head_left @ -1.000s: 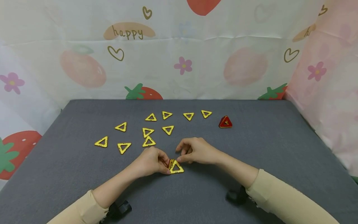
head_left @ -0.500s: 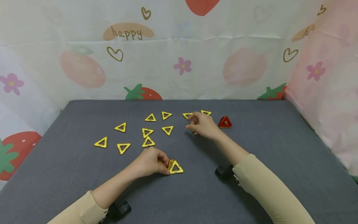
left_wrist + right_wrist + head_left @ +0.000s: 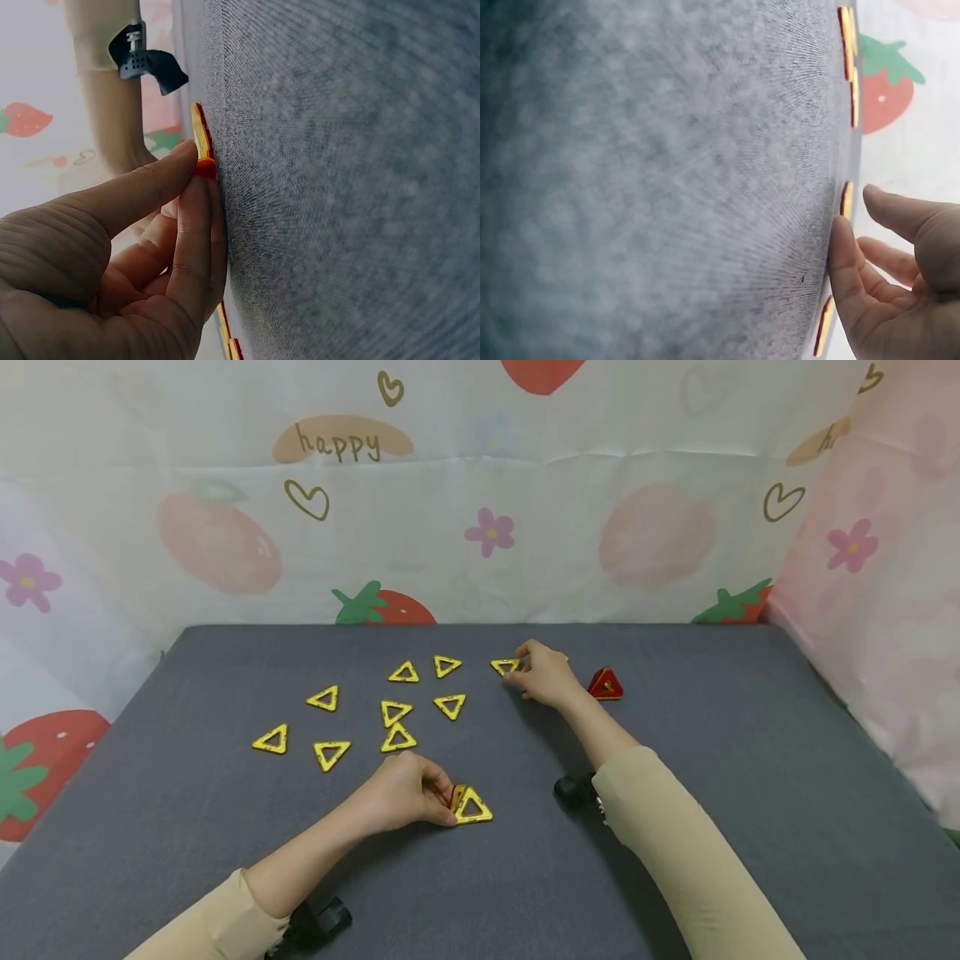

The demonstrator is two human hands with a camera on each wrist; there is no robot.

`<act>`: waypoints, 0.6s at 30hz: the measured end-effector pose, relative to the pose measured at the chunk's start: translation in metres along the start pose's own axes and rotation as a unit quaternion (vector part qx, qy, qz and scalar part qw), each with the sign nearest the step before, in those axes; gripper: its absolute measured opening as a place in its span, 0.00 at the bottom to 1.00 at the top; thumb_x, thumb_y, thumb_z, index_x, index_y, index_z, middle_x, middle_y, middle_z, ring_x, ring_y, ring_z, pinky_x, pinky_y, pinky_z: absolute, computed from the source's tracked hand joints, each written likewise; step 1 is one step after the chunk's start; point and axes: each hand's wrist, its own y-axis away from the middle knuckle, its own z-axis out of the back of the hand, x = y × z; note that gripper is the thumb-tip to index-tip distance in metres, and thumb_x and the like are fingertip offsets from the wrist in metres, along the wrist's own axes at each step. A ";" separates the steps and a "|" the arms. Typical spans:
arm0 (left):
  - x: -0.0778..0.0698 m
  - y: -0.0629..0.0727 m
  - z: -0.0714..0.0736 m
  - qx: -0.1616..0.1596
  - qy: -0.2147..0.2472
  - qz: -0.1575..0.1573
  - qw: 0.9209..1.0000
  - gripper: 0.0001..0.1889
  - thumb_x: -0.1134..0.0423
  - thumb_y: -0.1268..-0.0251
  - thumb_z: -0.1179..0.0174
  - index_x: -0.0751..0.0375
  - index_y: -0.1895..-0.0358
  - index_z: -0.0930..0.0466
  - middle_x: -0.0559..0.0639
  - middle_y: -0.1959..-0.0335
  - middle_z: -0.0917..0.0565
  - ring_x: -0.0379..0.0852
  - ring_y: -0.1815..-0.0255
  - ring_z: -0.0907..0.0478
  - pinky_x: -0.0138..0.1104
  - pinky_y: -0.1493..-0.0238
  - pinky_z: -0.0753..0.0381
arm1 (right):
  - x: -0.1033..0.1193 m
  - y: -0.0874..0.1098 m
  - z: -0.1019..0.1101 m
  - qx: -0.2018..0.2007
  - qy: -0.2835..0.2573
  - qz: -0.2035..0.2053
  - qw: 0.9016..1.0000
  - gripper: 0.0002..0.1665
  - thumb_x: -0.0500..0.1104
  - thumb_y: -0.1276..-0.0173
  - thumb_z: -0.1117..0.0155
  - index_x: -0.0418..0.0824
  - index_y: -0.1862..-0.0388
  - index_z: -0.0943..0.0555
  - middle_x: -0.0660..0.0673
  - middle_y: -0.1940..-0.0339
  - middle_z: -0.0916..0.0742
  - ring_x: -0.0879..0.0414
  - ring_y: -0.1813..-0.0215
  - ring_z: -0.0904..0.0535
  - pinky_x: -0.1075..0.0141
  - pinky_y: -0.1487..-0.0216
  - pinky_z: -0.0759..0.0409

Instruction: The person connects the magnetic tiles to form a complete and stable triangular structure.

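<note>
Near the front middle, my left hand [image 3: 408, 791] pinches the side of a small build of yellow-and-red triangular tiles between thumb and fingers. One hollow triangular tile [image 3: 474, 818] of it faces the head camera, and another tilted tile [image 3: 457, 795] joins it at the left. In the left wrist view the pinched tile's red edge [image 3: 205, 168] shows at the fingertips. My right hand [image 3: 546, 677] is reaching to the back of the table, its thumb and fingers apart, beside a flat yellow triangular tile [image 3: 506, 663]. That tile's edge [image 3: 847, 198] lies just beyond the fingertips in the right wrist view.
Several flat yellow triangular tiles [image 3: 449, 699] lie scattered across the left and middle of the grey table [image 3: 750, 777]. A red pyramid [image 3: 606, 685] stands right of my right hand. Another yellow tile [image 3: 566, 659] is mostly hidden behind that hand. A printed cloth [image 3: 555, 577] hangs behind.
My right hand has left the build and moved away to the back of the table, by the flat yellow tiles. My left hand keeps its pinch in place.
</note>
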 end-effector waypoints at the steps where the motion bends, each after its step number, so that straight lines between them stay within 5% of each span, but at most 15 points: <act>1: 0.000 0.000 0.000 0.000 -0.001 -0.002 1.000 0.08 0.65 0.53 0.23 0.60 0.71 0.13 0.49 0.77 0.13 0.36 0.78 0.22 0.31 0.72 0.22 | 0.000 -0.001 0.000 0.001 0.008 0.002 1.000 0.31 0.47 0.27 0.38 0.36 0.30 0.32 0.37 0.53 0.15 0.49 0.64 0.13 0.61 0.60 0.17; 10: 0.001 -0.001 0.000 0.001 -0.002 -0.008 1.000 0.08 0.65 0.53 0.23 0.61 0.70 0.13 0.49 0.76 0.13 0.35 0.78 0.22 0.31 0.72 0.22 | 0.001 -0.008 -0.001 0.017 0.066 0.011 0.998 0.33 0.48 0.26 0.40 0.39 0.27 0.33 0.37 0.52 0.12 0.58 0.75 0.17 0.66 0.65 0.18; 18: 0.000 0.000 0.000 0.003 -0.005 -0.009 1.000 0.09 0.65 0.53 0.23 0.61 0.70 0.13 0.49 0.76 0.13 0.35 0.77 0.22 0.31 0.72 0.22 | -0.001 -0.008 -0.003 0.014 0.069 0.008 0.998 0.24 0.46 0.28 0.37 0.39 0.37 0.25 0.36 0.46 0.14 0.58 0.77 0.19 0.68 0.70 0.20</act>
